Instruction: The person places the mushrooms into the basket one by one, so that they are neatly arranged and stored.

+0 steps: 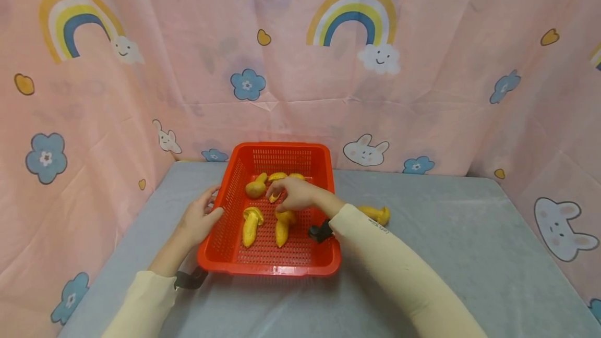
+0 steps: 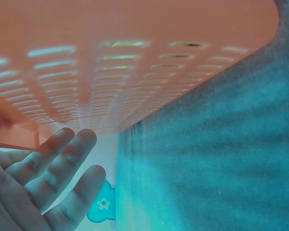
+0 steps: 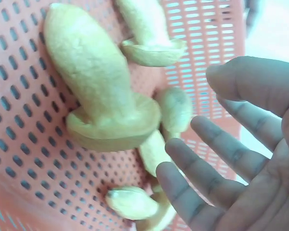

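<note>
Yellow mushrooms lie in a red plastic basket with slotted walls; one mushroom is front left and another lies beside it. A mushroom rests farther back, with more partly hidden behind my right hand. That hand hovers inside the basket, fingers loosely spread and holding nothing; in the right wrist view the big mushroom lies just beyond its fingertips. My left hand is at the basket's left side, its fingers extended near the outer wall under the rim.
Another yellow mushroom lies on the grey tabletop right of the basket, partly behind my right sleeve. A pink patterned curtain hangs along the back and both sides.
</note>
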`<state>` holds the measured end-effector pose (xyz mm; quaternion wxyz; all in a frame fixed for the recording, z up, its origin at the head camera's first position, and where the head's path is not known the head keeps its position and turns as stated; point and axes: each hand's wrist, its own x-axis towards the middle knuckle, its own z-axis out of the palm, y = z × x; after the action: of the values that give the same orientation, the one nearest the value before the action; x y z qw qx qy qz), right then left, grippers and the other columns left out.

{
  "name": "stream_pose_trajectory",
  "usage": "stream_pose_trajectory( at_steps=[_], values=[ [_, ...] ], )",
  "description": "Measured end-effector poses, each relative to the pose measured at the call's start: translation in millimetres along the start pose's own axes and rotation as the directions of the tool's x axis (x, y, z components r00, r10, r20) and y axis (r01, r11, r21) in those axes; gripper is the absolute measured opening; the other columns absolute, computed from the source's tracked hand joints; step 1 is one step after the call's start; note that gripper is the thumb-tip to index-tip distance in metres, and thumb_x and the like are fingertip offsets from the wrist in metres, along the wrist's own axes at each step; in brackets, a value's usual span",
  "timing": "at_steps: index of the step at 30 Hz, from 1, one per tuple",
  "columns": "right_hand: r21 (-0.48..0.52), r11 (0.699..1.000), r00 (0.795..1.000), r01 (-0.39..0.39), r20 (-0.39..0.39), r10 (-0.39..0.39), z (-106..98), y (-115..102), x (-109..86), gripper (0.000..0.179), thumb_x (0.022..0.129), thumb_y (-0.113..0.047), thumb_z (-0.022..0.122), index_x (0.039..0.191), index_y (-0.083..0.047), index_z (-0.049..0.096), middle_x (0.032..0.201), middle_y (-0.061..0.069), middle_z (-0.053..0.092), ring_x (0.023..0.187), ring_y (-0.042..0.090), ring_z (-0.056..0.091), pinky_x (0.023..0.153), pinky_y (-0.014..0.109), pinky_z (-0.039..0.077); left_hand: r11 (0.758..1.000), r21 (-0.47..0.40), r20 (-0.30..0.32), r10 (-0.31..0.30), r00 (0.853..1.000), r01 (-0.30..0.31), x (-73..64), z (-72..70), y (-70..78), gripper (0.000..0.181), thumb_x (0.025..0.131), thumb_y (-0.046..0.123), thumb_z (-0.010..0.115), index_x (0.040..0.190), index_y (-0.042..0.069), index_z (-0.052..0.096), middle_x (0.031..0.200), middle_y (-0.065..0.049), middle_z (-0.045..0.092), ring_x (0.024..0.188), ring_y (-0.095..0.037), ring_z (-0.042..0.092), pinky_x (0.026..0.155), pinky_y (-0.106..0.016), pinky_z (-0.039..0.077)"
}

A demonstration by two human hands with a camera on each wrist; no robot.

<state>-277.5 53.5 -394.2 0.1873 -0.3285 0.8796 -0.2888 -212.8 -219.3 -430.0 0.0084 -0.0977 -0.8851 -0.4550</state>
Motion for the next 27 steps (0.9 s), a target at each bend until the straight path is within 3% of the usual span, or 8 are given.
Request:
stream_pose_trajectory(
  at_steps=[5, 10, 18, 27],
  values=[
    [-0.018, 1.0, 0.998, -0.025, -0.056, 0.024, -10.2, -3.8, -10.5, 0.033, 0.083, -0.012, 0.072, 0.115, -0.014, 0.066, 0.121, 0.011, 0.064, 0.101, 0.023, 0.061, 0.084, 0.031, 0.053, 1.0, 0.004, 0.002, 0.004, 1.0, -0.004, 0.1, -0.1, 1.8, 0.06, 0.093, 0.012, 0.05, 0.149, 0.004, 0.03, 0.124, -0.025, 0.057, 0.101, -0.034, 0.066, 0.077, -0.043, 0.059],
    [0.004, 0.999, 0.995, -0.046, -0.092, 0.046, -18.6, -8.6, -20.6, 0.031, 0.083, -0.012, 0.073, 0.112, -0.02, 0.067, 0.119, 0.004, 0.064, 0.103, 0.022, 0.06, 0.084, 0.03, 0.054, 1.0, 0.003, 0.006, 0.0, 1.0, 0.0, -1.0, -0.2, 3.3, 0.061, 0.093, 0.012, 0.051, 0.15, 0.004, 0.029, 0.125, -0.025, 0.056, 0.103, -0.035, 0.065, 0.077, -0.043, 0.058],
    [-0.011, 1.0, 0.988, 0.012, -0.155, -0.014, -26.0, -3.5, -35.1, 0.031, 0.082, -0.012, 0.072, 0.113, -0.013, 0.066, 0.115, 0.002, 0.066, 0.103, 0.022, 0.061, 0.089, 0.032, 0.053, 1.0, -0.017, 0.009, 0.015, 1.0, -0.015, -1.9, 0.7, 1.1, 0.06, 0.094, 0.012, 0.051, 0.149, 0.003, 0.029, 0.126, -0.027, 0.056, 0.101, -0.035, 0.066, 0.076, -0.043, 0.059],
    [-0.045, 0.999, 0.973, 0.015, -0.23, -0.025, -34.7, 2.3, -59.7, 0.029, 0.082, -0.012, 0.071, 0.111, -0.014, 0.067, 0.114, 0.002, 0.067, 0.102, 0.022, 0.063, 0.087, 0.035, 0.055, 1.0, -0.007, -0.002, 0.023, 1.0, -0.023, -0.3, 1.4, -0.8, 0.061, 0.092, 0.011, 0.051, 0.149, 0.003, 0.03, 0.124, -0.027, 0.057, 0.101, -0.035, 0.066, 0.077, -0.043, 0.058]
  ],
)
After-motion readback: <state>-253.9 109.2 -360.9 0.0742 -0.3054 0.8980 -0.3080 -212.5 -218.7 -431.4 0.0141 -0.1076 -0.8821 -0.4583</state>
